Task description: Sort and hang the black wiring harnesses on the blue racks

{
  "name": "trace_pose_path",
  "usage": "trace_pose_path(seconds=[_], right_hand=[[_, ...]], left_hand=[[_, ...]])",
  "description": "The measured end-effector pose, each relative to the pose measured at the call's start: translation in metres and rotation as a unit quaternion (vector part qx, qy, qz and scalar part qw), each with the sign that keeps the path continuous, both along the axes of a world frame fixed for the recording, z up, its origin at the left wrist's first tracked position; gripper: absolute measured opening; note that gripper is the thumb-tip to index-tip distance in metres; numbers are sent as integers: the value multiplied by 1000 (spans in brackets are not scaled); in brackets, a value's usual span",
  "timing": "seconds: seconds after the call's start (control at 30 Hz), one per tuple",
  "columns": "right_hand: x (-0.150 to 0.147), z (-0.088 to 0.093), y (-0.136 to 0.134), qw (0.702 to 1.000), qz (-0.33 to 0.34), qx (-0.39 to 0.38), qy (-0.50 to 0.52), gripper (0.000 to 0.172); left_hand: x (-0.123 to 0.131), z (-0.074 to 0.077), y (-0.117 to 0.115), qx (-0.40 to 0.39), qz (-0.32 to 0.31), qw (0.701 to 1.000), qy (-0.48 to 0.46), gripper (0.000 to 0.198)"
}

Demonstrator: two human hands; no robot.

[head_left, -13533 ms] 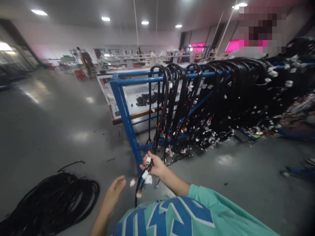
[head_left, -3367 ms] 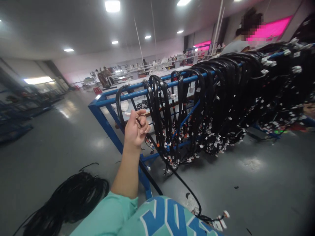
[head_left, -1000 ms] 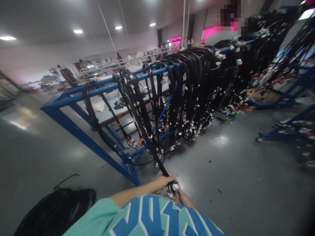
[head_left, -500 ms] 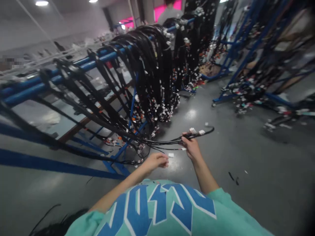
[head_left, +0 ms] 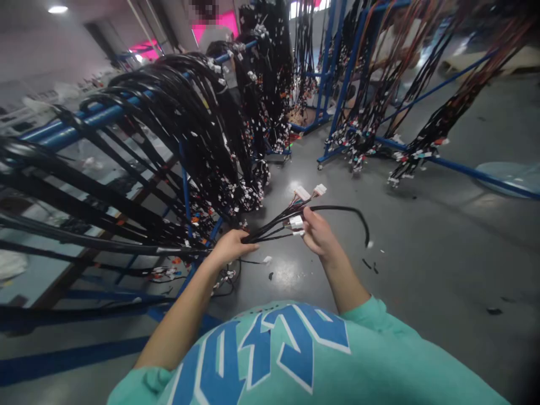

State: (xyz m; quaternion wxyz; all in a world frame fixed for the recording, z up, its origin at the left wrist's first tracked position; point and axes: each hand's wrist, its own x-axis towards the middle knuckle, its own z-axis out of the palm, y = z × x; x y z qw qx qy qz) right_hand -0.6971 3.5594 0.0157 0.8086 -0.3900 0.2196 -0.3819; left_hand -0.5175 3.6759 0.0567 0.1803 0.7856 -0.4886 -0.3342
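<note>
1. Two hands are engaged on one wire harness [head_left: 274, 222], which is stretched out just to the right of the blue rack [head_left: 84, 121], clear of the floor [head_left: 422, 253].
2. The left hand [head_left: 230, 247] is closed around the bundled black trunk, on the end nearest the rack.
3. The right hand [head_left: 318, 233] is pinched on the branch leads just below the white connectors [head_left: 302, 194]. One loose black branch arcs away from the rack.
4. The harness is judged light and limp, and the connectors are probably brittle. Hold is best taken on the trunk, not on the thin leads.
5. Both forearms are extended forward and converge on the harness.
</note>
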Motion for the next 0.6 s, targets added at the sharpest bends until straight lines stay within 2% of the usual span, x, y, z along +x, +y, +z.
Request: trace_pose_path(seconds=[0.1, 0.23, 0.43, 0.6], right_hand=[[-9, -2, 1, 999, 47, -13, -24, 53], [-14, 3, 10, 992, 95, -79, -38, 56], [-4, 16, 25, 970, 55, -230, 50, 64], [4, 25, 30, 946, 45, -306, 94, 69]], left_hand=[[3, 8, 7, -36, 9, 993, 110, 35], [8, 11, 13, -69, 49, 978, 190, 40], [17, 1, 17, -90, 106, 966, 220, 38], [21, -3, 20, -79, 135, 961, 226, 34]])
